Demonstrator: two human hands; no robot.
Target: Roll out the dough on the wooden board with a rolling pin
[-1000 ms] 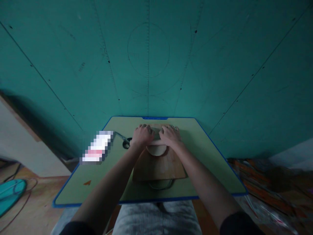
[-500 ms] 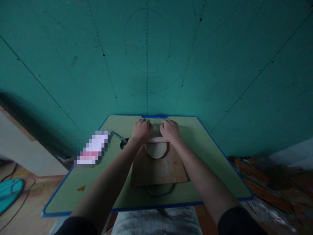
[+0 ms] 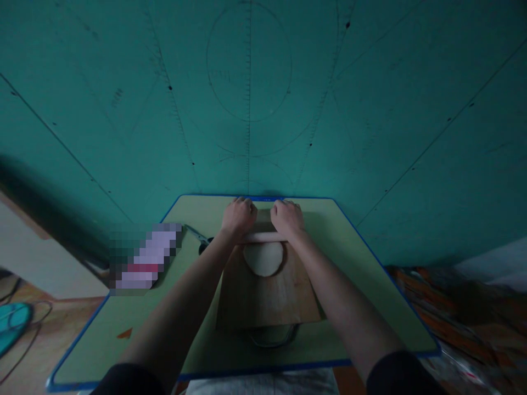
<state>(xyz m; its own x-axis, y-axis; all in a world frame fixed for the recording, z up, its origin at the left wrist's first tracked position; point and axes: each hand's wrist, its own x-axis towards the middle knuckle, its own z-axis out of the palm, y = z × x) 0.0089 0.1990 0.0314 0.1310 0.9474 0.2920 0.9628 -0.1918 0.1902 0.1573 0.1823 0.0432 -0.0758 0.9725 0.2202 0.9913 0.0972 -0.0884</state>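
A pale rolling pin (image 3: 264,237) lies crosswise over the far part of a flat round of dough (image 3: 263,259), whose near part shows on a wooden cutting board (image 3: 267,304). My left hand (image 3: 240,215) is closed at the pin's left end, and my right hand (image 3: 287,216) is closed at its right end. The fingers curl down on the far side, so their exact grip is hidden. Both wrists and hands cover the ends of the pin.
Scissors (image 3: 200,238) lie left of my left hand on the blue-edged table (image 3: 370,307). A blurred-out pale object (image 3: 148,258) is at the table's left edge. An orange triangular scrap (image 3: 124,333) lies near front left. A green wall (image 3: 263,137) rises behind.
Both hands and the rolling pin have moved slightly away from me over the dough, exposing a little more of it. The camera view has shifted, so the table's front edge sits lower.
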